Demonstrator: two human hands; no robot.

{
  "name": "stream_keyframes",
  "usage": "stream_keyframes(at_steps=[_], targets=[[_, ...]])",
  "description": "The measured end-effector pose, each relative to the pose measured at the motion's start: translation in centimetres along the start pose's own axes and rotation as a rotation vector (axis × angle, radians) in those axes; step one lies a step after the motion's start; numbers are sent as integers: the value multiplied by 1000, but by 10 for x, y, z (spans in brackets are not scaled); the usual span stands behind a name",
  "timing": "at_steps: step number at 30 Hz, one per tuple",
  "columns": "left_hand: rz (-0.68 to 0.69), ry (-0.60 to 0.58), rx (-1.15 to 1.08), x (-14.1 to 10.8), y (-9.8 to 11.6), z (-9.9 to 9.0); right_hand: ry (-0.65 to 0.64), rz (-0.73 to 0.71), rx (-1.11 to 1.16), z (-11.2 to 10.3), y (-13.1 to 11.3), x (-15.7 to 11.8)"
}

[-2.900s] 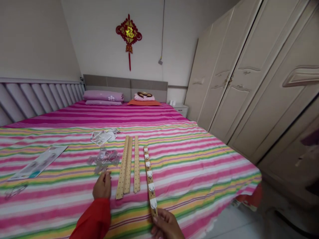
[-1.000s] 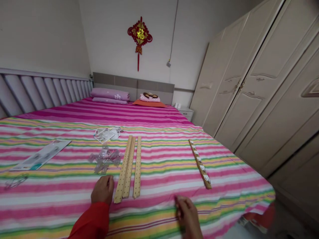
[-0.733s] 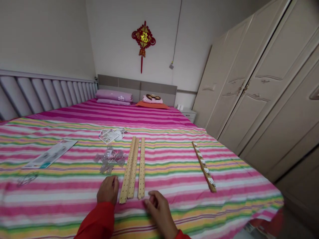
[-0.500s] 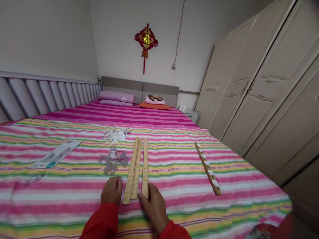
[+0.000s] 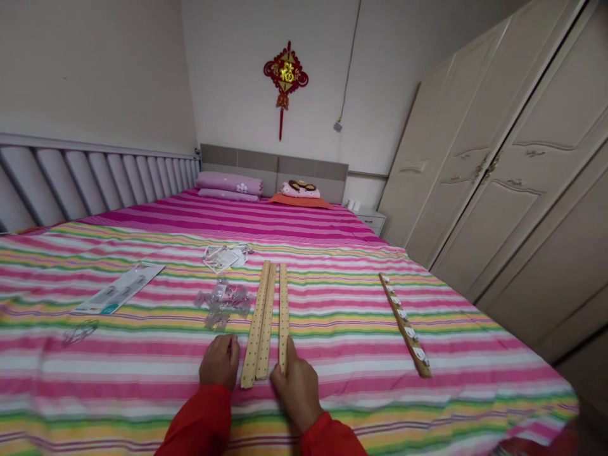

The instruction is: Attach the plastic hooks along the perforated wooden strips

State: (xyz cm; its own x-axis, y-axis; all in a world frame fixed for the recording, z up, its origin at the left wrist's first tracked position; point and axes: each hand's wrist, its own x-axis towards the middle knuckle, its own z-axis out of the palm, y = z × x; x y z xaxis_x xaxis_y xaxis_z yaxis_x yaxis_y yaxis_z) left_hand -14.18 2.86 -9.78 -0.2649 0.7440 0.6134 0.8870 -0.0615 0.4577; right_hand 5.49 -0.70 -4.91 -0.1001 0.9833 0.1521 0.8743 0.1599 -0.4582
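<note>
My right hand [image 5: 299, 387] is closed, thumb and fingers pinching the near end of a narrow wooden strip with rows of small holes [image 5: 284, 304]. Just left of it lie two more wooden strips with holes [image 5: 259, 329], side by side and pointing away from me. Beside their near ends my left hand [image 5: 219, 362] rests on the bed, its fingers curled into a loose fist. The inside of that fist is hidden. Crumpled clear plastic bags [image 5: 224, 304] lie beyond my left hand.
White-and-clear packaging [image 5: 225, 256] lies farther back. At left are a flat printed package [image 5: 121, 290] and a tangle of thin wire or cord [image 5: 80, 331]. At right lies a wooden bar with white round pieces [image 5: 403, 323]. Wardrobes [image 5: 498, 183] stand along the right side.
The view has turned slightly left, so everything sits farther right. My right hand keeps its pinch on the right strip, and my left hand stays curled beside the others.
</note>
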Motion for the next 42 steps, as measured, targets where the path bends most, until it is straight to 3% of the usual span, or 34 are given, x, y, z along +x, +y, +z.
stream_keyframes(at_steps=[11, 29, 37, 42], targets=[[-13, -56, 0, 3, -6, -2, 12, 68, 73, -8, 15, -16], [0, -14, 5, 2, 1, -5, -2, 106, 17, -13, 29, -28], [-4, 14, -7, 1, 7, -8, 24, 136, 336, -15, 38, -40], [-62, -21, -109, 0, 6, -12, 214, 178, 687, -2, 50, -47]])
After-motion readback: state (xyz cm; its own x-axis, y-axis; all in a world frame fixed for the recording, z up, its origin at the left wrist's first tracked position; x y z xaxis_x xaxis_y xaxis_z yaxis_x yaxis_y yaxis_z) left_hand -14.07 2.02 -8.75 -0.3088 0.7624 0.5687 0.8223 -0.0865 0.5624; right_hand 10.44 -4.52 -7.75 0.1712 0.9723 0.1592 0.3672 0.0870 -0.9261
